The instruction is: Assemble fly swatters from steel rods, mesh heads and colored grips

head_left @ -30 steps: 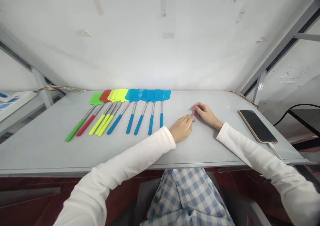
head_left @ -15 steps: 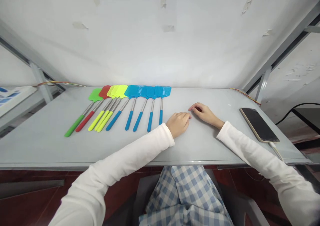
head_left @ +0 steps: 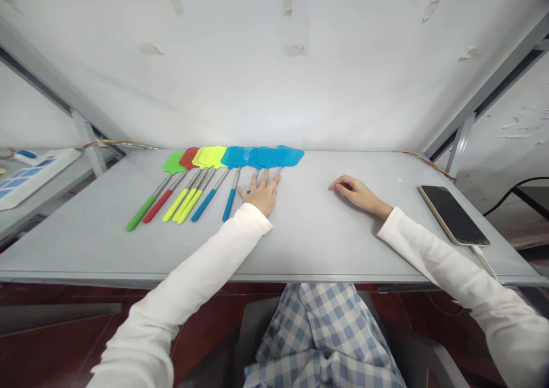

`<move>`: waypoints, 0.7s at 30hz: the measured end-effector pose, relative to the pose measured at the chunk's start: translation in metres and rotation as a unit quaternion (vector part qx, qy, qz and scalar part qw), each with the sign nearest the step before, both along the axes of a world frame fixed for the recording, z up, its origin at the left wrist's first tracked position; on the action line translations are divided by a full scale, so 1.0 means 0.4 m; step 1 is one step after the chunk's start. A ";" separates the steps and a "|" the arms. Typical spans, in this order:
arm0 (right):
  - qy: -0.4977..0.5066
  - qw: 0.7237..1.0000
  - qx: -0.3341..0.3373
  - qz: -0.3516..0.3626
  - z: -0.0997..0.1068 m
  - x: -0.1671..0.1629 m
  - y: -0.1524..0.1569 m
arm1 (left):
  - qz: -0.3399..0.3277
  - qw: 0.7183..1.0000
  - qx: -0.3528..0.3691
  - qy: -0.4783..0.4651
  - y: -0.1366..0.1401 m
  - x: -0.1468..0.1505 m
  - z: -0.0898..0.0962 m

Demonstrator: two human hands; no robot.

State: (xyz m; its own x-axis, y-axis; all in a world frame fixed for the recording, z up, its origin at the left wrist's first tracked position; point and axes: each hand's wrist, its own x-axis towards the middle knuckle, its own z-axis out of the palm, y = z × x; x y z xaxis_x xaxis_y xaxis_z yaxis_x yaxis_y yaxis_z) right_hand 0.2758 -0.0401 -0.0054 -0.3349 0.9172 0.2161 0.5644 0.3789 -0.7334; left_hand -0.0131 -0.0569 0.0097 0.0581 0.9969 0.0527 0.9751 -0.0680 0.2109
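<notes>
My left hand (head_left: pixel 261 194) lies palm down with its fingers spread over the right-hand blue fly swatters (head_left: pixel 290 156), covering most of their handles. Whether it presses on them or only touches cannot be made out. Left of it, more telescopic fly swatters lie in a row with heads overlapping: a green fly swatter (head_left: pixel 174 162), a red fly swatter (head_left: pixel 189 158), several yellow fly swatters (head_left: pixel 215 156) and further blue ones. Apart from them, my right hand (head_left: pixel 359 195) rests on its side on the table, fingers loosely bent, a gap between thumb and forefinger, holding nothing.
A phone (head_left: pixel 453 215) with a white cable (head_left: pixel 484 259) lies at the right of the grey table (head_left: pixel 317 245). Behind stands a white wall (head_left: pixel 334 90) with tape scraps. A white and blue object (head_left: pixel 34 176) sits on a surface at far left.
My left hand has moved left and away from me, from beside my right hand onto the blue swatters, spreading its fingers. The rightmost swatters have turned and bunched together. My right hand has stayed put.
</notes>
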 end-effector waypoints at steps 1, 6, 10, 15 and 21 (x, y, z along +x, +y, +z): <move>-0.002 1.000 -0.001 -0.002 0.002 0.000 -0.001 | 0.003 1.000 -0.006 -0.006 0.002 -0.013 0.002; -0.005 1.000 -0.010 -0.009 0.010 -0.002 -0.008 | 0.044 0.999 0.000 0.002 0.019 -0.091 -0.004; -0.004 1.000 -0.016 -0.011 0.009 -0.001 -0.006 | 0.058 0.998 0.005 0.031 0.033 -0.175 -0.006; -0.006 1.000 -0.024 -0.009 0.005 0.002 -0.003 | 0.063 0.997 -0.012 0.035 0.043 -0.261 0.006; -0.004 1.000 -0.022 -0.008 0.005 0.002 -0.004 | 0.053 0.997 -0.046 0.019 0.055 -0.333 0.026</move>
